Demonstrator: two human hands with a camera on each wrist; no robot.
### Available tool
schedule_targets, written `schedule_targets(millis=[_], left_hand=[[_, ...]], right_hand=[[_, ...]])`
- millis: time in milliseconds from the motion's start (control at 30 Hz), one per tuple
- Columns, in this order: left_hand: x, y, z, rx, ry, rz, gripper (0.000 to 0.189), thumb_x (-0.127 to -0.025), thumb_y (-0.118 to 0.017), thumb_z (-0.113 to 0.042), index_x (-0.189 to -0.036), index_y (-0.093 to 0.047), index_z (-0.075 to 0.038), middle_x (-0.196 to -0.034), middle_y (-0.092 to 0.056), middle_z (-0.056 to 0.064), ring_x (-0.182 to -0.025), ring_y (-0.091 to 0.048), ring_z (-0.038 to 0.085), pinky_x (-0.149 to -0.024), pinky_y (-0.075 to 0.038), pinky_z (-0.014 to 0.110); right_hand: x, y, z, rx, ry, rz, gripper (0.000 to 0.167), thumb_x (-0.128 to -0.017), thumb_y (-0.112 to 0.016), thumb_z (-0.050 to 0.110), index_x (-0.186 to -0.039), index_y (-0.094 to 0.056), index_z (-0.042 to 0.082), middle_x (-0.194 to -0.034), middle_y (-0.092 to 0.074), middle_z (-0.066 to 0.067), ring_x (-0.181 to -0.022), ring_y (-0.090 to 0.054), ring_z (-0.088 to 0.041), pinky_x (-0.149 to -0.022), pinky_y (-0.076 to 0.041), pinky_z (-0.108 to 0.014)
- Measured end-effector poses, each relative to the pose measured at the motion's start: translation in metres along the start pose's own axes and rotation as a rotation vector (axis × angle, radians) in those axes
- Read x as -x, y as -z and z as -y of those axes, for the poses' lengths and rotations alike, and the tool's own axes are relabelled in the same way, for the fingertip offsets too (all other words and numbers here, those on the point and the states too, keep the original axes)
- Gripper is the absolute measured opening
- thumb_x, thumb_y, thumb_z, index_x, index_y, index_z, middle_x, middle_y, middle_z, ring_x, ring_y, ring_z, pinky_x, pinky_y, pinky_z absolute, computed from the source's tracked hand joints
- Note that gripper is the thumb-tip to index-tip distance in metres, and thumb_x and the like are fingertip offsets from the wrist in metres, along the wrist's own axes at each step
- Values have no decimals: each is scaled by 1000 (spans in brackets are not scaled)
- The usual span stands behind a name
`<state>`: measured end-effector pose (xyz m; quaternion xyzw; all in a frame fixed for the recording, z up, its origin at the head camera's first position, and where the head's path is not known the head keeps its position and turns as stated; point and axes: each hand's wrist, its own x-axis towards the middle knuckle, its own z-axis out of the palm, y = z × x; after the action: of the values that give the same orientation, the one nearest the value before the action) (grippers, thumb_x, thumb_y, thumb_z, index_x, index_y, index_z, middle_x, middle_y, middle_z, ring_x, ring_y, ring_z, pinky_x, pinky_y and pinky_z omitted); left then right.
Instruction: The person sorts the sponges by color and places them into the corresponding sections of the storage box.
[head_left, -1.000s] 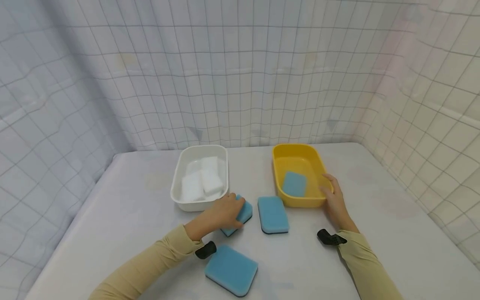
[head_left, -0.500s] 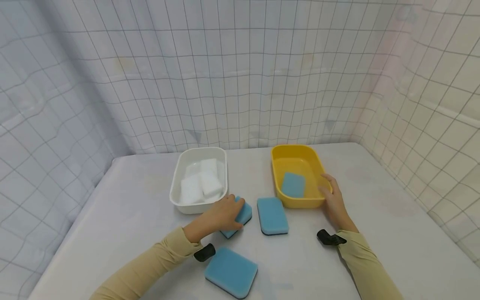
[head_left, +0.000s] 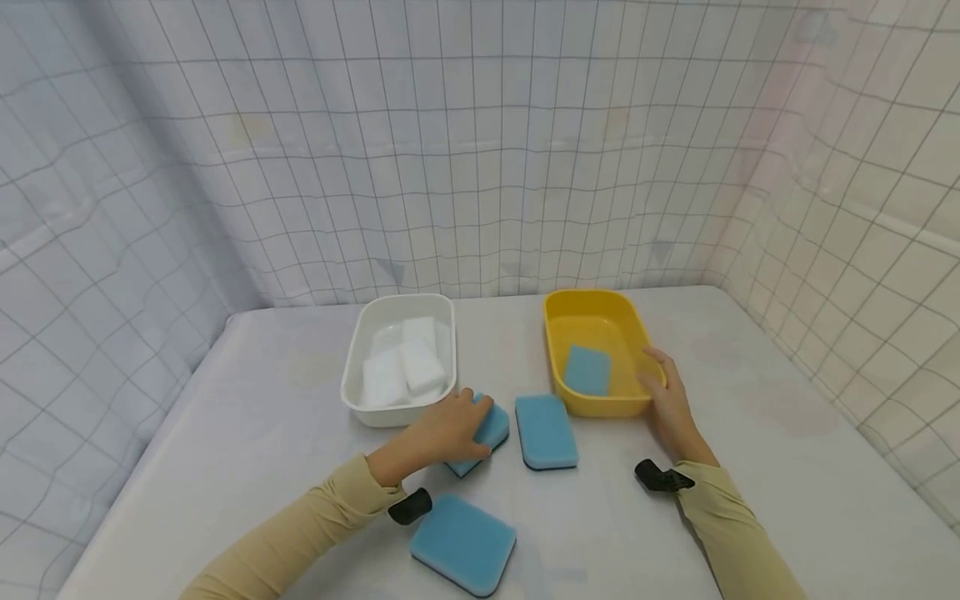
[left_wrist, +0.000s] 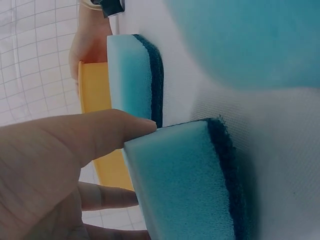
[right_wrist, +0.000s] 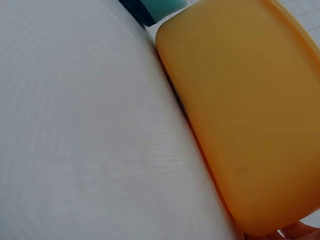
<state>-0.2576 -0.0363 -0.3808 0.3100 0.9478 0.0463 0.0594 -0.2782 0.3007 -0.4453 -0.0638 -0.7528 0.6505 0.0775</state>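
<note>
My left hand (head_left: 442,429) holds a blue sponge (head_left: 492,429) with a dark scouring layer underneath, just in front of the white tub. In the left wrist view the thumb lies along one edge of that sponge (left_wrist: 185,185), and fingers reach its far side. At the right, my right hand (head_left: 673,412) grips the near right side of a yellow tub (head_left: 600,407). Its outer wall (right_wrist: 245,110) fills much of the right wrist view, with only some fingertips (right_wrist: 300,231) showing at the bottom. One blue sponge (head_left: 588,371) lies inside the yellow tub.
A white tub (head_left: 397,414) at the back left contains several white blocks (head_left: 384,379). Another blue sponge (head_left: 546,432) lies just in front of the yellow tub. Nearer the person rests a further blue sponge (head_left: 463,543). Grid-patterned cloth (head_left: 480,167) hangs behind the table.
The left hand and the sponge it holds have shifted very slightly to the right. My right hand and the yellow tub stay in place.
</note>
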Motion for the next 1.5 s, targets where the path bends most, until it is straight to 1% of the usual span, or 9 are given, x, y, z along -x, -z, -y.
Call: schedule_targets(millis=[167, 300, 433, 633, 867, 967, 1167, 1367, 1500], left_hand=[[-1, 4, -1, 18, -8, -27, 52, -80, -71, -30, -121, -51, -5, -99, -55, 16, -72, -47, 18, -61, -45, 31], [-1, 8, -3, 36, -6, -20, 53, -80, -70, -28, -123, -51, -5, -100, -55, 17, -72, -48, 18, -57, -45, 31], [-2, 11, -3, 37, -7, -20, 54, -79, -70, -26, -125, -51, -6, -104, -54, 17, -75, -49, 19, -57, -46, 31], [-7, 14, -4, 76, -16, -41, 61, -79, -70, -25, -134, -48, -9, -116, -51, 20, -87, -48, 23, -65, -48, 34], [-14, 18, -5, 128, -21, -125, 60, -79, -68, -23, -134, -49, -8, -113, -51, 23, -88, -46, 26, -66, -46, 33], [-17, 20, -6, 133, -20, -140, 60, -80, -68, -23, -135, -48, -8, -112, -51, 23, -89, -46, 26, -67, -46, 33], [-21, 24, -9, 148, -15, -129, 61, -81, -67, -23, -136, -47, -9, -114, -51, 22, -90, -45, 25, -69, -46, 32], [-28, 28, -9, 150, -14, -165, 60, -83, -66, -27, -137, -46, -9, -114, -50, 22, -93, -46, 26, -75, -50, 36], [-32, 34, -10, 162, -14, -176, 60, -83, -66, -27, -137, -46, -11, -115, -50, 21, -94, -46, 26, -74, -50, 35]], right_hand=[[-1, 0, 2, 8, 15, -1, 48, -98, -41, 13, -143, -27, 10, -152, -17, -5, -109, -36, -4, -82, -39, -8], [-1, 1, 1, -5, 13, 1, 47, -98, -41, 12, -143, -27, 10, -151, -17, -5, -106, -38, -2, -81, -41, -9], [0, 1, 0, 5, 10, 7, 48, -98, -40, 12, -144, -26, 10, -154, -15, -6, -117, -34, -7, -83, -38, -7], [1, 2, -1, -3, 6, -6, 47, -98, -41, 12, -143, -26, 9, -155, -15, -7, -127, -27, -13, -85, -34, -6], [0, 3, 0, 12, 9, -1, 48, -98, -40, 11, -143, -25, 9, -155, -14, -6, -132, -23, -15, -90, -31, -7], [0, 3, 0, 27, 12, -7, 48, -98, -41, 12, -144, -26, 10, -156, -15, -6, -136, -19, -17, -93, -27, -9], [1, 2, 2, 14, -5, -3, 48, -98, -39, 11, -144, -25, 11, -156, -15, -4, -130, -24, -14, -88, -31, -7], [1, 0, 0, 8, -25, 5, 49, -98, -40, 13, -144, -25, 12, -157, -13, -5, -128, -26, -13, -85, -36, -6], [0, -1, 1, 7, -16, -2, 48, -98, -41, 13, -144, -26, 12, -155, -16, -5, -119, -32, -8, -83, -37, -8]])
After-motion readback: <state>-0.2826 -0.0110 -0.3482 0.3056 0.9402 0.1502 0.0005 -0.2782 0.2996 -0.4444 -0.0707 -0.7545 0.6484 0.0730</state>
